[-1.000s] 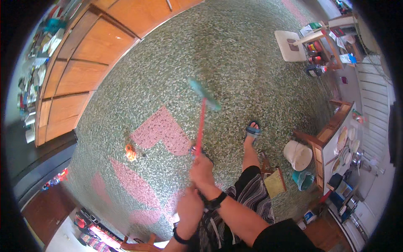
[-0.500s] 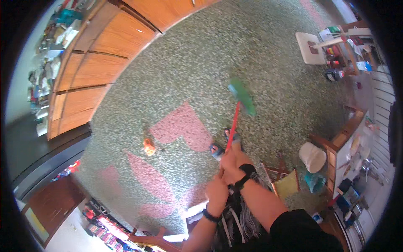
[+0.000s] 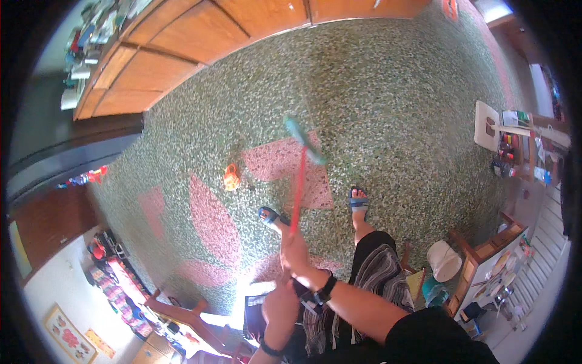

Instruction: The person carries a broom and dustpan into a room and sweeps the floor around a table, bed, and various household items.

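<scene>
Both of my hands grip the red stick of a broom (image 3: 299,188) with a long green head (image 3: 305,141). My right hand (image 3: 296,255) is closed round the stick further toward the head. My left hand (image 3: 280,310) is closed at the upper end, nearer my body. The head rests over a pink patch (image 3: 267,159) set in the speckled green floor, tilted across the stick. To its left lies a small orange and yellow object (image 3: 231,178), its kind too small to tell. My feet in sandals (image 3: 357,199) stand apart on either side of the stick.
Wooden cabinets (image 3: 254,18) line the far left. On the right are a cream stool (image 3: 487,125) beside bottles, a white bucket (image 3: 444,261), a teal bin (image 3: 434,292) and a cluttered wooden-framed counter (image 3: 485,261). A wooden chair or bench (image 3: 182,318) stands at lower left.
The broom head has swung left, from bare green floor onto the pink patch. Both hands moved left and slightly down with the stick. My feet have stepped apart, and the view has turned.
</scene>
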{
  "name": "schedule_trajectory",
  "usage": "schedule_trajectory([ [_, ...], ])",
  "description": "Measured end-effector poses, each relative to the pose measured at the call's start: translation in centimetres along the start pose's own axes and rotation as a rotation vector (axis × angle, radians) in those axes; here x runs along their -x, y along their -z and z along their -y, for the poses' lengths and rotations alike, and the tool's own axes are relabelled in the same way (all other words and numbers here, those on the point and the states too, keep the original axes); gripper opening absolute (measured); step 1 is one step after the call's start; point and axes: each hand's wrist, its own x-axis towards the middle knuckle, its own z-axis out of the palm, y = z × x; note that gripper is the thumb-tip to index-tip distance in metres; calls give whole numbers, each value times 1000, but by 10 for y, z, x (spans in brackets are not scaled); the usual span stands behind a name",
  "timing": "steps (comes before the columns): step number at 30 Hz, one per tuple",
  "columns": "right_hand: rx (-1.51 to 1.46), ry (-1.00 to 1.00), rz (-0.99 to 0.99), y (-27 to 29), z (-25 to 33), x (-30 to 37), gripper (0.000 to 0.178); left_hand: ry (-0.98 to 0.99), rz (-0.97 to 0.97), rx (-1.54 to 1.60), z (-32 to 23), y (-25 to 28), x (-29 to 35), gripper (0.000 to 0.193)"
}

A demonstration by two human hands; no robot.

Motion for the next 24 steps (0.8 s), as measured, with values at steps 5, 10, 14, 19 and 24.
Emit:
schedule_trajectory([
  [5, 507, 306, -393, -4, 7, -75, 9, -177, -184, 113, 38, -51, -107, 33],
  [10, 942, 313, -75, -64, -78, -98, 6, -216, -265, 394, 119, -51, -153, 36],
  [14, 65, -149, -113, -189, -106, -43, 17, -51, 20, 139, 234, 2, -147, 31],
  [19, 424, -70, -137, -317, -80, 34, 11, 60, -17, 28, 337, 31, -115, 34],
  [24, 512, 87, -173, -307, -60, 31, 31, 31, -26, 163, 323, 43, -105, 30],
])
